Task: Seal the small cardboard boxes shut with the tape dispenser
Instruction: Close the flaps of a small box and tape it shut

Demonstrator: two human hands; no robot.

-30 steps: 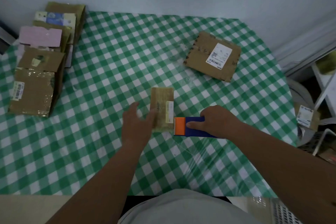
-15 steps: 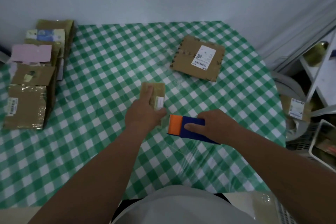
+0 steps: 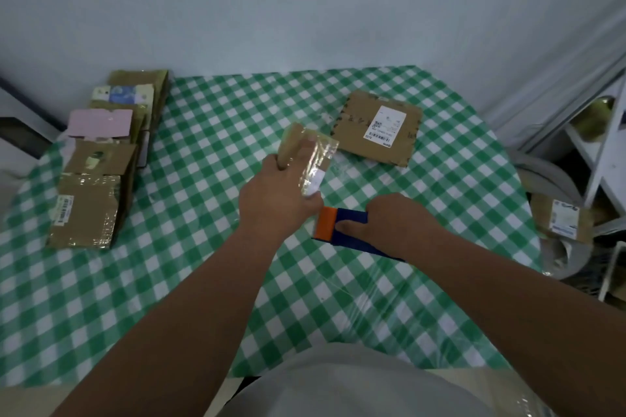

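Gripping a small cardboard box (image 3: 306, 154) just above the middle of the frame, the left hand (image 3: 276, 198) has its fingers curled round it, and the box is tilted, its far end raised off the checked tablecloth (image 3: 210, 247). Glossy clear tape shows over the box's upper face, with a small white label near the hand. Immediately to the lower right, the right hand (image 3: 398, 225) wraps round the tape dispenser (image 3: 342, 227), which has a dark blue body and an orange front end pointing left toward the box; the thumb lies along the blue side. The dispenser sits low, at or on the cloth; whether it touches cannot be told. The orange end is just beside the left hand, close under the box's near end.

In the upper right of the cloth lies a flat brown parcel (image 3: 379, 134) with a white shipping label, near the held box but apart from it. Along the left edge of the frame a row of cardboard boxes (image 3: 101, 166) lies packed together, the nearest one glossy with tape and bearing a barcode sticker, one farther back showing a pink flap. At the far right, off the table, another labelled box (image 3: 564, 218) rests among dim clutter beside a white frame.
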